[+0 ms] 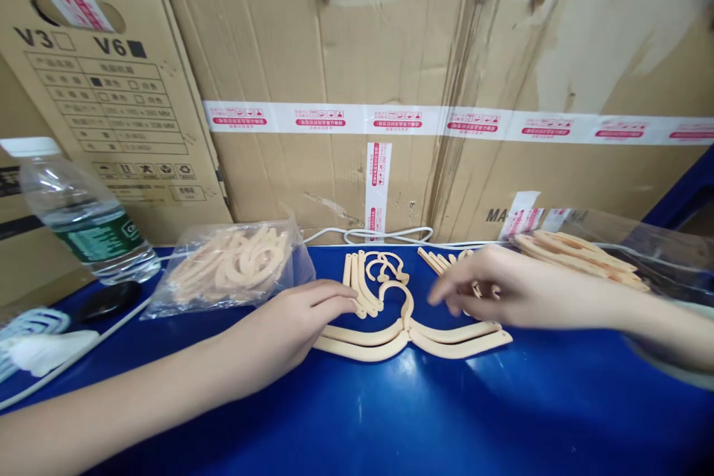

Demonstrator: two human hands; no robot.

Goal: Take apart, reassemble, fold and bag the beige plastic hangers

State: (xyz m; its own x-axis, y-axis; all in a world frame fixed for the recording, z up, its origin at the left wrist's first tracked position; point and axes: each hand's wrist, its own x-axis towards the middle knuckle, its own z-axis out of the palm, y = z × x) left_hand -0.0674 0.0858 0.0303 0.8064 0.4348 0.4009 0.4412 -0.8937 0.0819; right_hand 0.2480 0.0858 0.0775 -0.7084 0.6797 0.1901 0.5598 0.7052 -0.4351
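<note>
Perhaps the left hand (304, 320), its fingers lowered at the slim wooden strips (365, 277), could push their row crooked; whether it grips one, I cannot tell. The right hand (485, 286) hangs with fingers loosely parted near other wooden strips (433, 262). Between both hands, the hook-shaped wooden piece (410, 305) meets curved wooden rods (457, 350) on the glossy tabletop (390, 416); a careless brush could separate them.

"What are these curved pieces (457, 349) made of?"
"Wood or plastic, I can't tell; smooth anyway, with a soft sheen."
"And the table (390, 416)?"
"Smooth and glossy, throwing back light."
"The bag (301, 264)?"
"Clear plastic, shiny and crinkled. The bottle (92, 227) is clear, glossy plastic too."
"The box (306, 52)?"
"Matt cardboard, torn rough in patches; the tape (390, 119) looks smooth."
</note>
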